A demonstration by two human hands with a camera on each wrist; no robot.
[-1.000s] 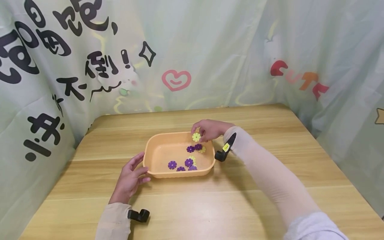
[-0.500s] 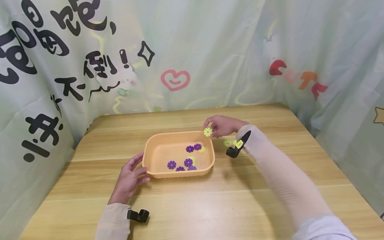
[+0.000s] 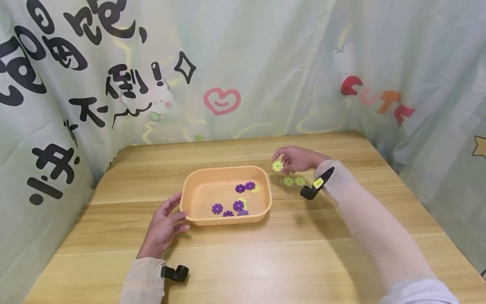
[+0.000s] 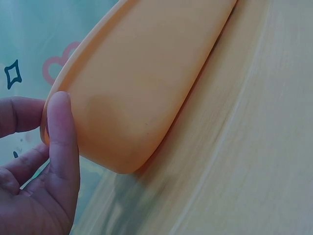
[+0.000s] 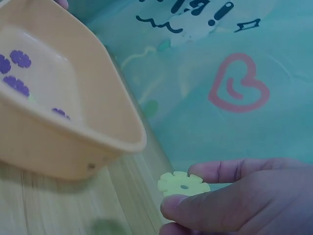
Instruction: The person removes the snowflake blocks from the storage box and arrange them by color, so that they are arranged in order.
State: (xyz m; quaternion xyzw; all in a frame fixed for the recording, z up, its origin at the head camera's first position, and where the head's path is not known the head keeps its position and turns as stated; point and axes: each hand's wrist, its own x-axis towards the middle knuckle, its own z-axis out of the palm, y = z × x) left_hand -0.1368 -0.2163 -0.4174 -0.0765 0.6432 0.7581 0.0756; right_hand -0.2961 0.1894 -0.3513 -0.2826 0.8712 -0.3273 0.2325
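My right hand (image 3: 301, 159) pinches a yellow notched plastic snowflake disc (image 3: 278, 166) between thumb and fingers, above the table right of the orange plastic basin (image 3: 228, 221). In the right wrist view the thumb lies over one face of that yellow disc (image 5: 182, 184), with its centre hole showing. My left hand (image 3: 161, 230) holds the basin's near left corner. In the left wrist view the thumb (image 4: 62, 132) presses the basin's outer wall, with fingers at the rim's other side. Several purple discs (image 3: 217, 209) and a few yellow discs (image 3: 256, 188) lie inside the basin.
Two yellow discs (image 3: 294, 181) lie side by side on the wooden table (image 3: 243, 261), just below the right hand in the head view. A printed cloth curtain (image 3: 265, 63) surrounds the table's back and sides. Black camera mounts (image 3: 175, 273) sit on both wrists.
My right hand has moved from over the basin's far right corner out to the right, carrying the yellow disc. The two table discs have come into view. My left hand stays on the basin.
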